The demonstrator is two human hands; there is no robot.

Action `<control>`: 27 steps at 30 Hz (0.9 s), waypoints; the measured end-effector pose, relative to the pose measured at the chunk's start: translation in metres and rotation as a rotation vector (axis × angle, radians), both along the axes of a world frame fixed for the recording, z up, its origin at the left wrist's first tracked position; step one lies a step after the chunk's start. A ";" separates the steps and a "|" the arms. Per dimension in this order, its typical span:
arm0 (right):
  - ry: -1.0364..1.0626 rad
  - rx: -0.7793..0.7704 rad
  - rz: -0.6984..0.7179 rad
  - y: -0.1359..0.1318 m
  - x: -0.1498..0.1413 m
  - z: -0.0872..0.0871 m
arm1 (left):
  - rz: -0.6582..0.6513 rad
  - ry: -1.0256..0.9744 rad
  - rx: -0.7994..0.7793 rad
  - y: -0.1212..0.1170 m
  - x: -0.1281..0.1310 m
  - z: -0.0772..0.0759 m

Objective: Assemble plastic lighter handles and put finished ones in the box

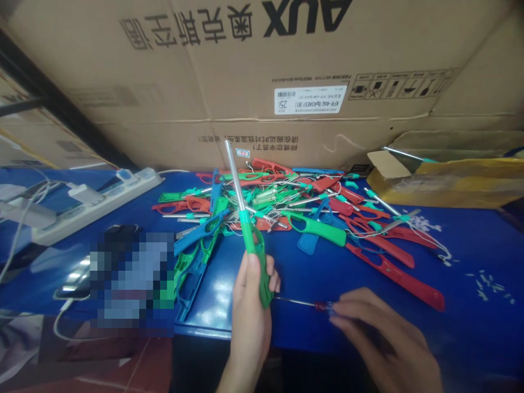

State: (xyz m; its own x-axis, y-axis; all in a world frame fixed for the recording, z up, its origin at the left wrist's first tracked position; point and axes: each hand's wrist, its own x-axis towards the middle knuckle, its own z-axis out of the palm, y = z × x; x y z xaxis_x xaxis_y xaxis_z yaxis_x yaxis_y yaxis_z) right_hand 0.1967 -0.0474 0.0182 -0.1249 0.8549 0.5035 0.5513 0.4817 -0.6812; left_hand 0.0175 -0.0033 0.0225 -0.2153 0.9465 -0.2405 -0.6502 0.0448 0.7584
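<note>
My left hand (252,305) is closed around a green long-nosed gas lighter (250,240). Its silver tube points up and slightly left, away from me. In the fingers of my right hand (380,333) is the handle end of a screwdriver (301,302), a thin metal shaft with a red and clear handle. The shaft lies nearly level, its tip reaching the lower right side of the lighter's handle; whether it sits in a screw is hidden. Beyond my hands spreads a heap of lighter parts (270,196): red, green and blue shells, metal tubes and white wires.
A blue table (213,305) carries everything. A large cardboard box (164,87) stands behind the heap. On the left are a power strip (102,204) with cables and a phone (77,278). An open, taped carton (450,180) and small white bits (489,286) are at right.
</note>
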 end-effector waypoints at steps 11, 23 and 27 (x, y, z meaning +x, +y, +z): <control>-0.250 -0.082 0.046 0.002 -0.002 -0.013 | -0.035 0.128 -0.033 0.000 0.001 -0.001; -0.270 -0.144 0.019 0.004 -0.012 -0.015 | -0.098 0.185 -0.008 -0.002 0.002 -0.003; -0.265 -0.152 0.076 0.000 -0.008 -0.014 | -0.075 0.161 -0.042 -0.002 0.001 -0.003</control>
